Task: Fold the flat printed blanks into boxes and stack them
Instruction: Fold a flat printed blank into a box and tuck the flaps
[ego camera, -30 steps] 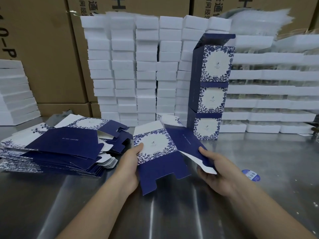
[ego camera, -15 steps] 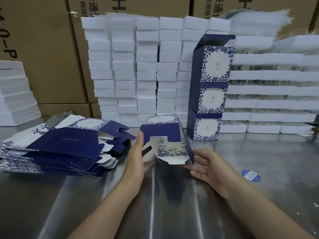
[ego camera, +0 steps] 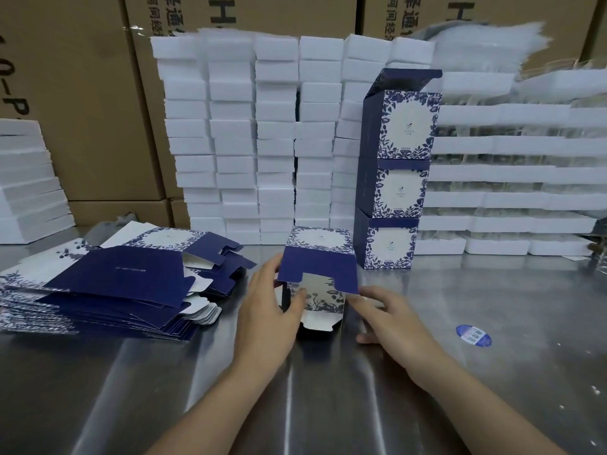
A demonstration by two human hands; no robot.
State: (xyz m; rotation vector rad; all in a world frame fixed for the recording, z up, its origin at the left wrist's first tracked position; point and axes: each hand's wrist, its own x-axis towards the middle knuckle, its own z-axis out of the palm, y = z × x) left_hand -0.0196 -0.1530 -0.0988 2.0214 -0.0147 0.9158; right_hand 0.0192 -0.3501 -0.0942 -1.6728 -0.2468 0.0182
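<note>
Both forearms reach from the bottom edge to frame centre. The left hand keeps a pinching grip on the left wall of the half-folded box. The right hand is released, its straight fingers touching the box's lower right corner. The box sits on the table, open end facing the viewer, axis running front to back.
</note>
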